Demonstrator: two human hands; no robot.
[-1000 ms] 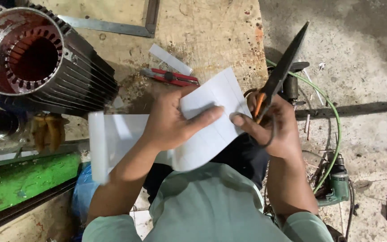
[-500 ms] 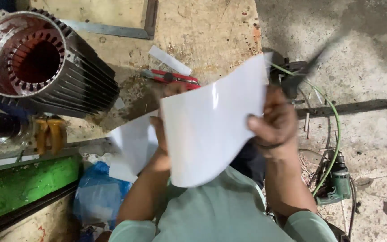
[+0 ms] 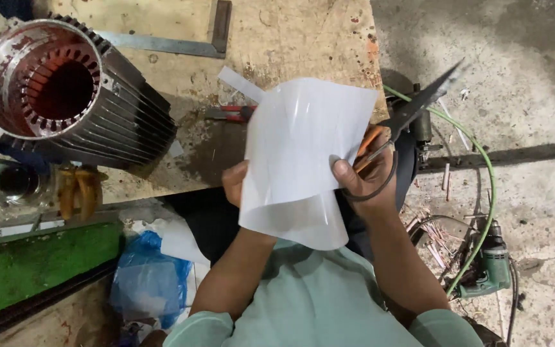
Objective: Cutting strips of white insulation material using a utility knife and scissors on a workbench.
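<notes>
Bench top was mostly open in the middle and toward the far right corner, so a hand could pass there. Left side was blocked by the big finned motor housing, lying on its side with the bore facing up-left. A steel square lay flat along the far edge, low profile. Red-handled pliers and a white strip sat just past the raised white sheet (which hid the near bench edge). Scissors in the right hand stuck out over the bench's right edge. Floor right was cluttered: green hose, drill.
</notes>
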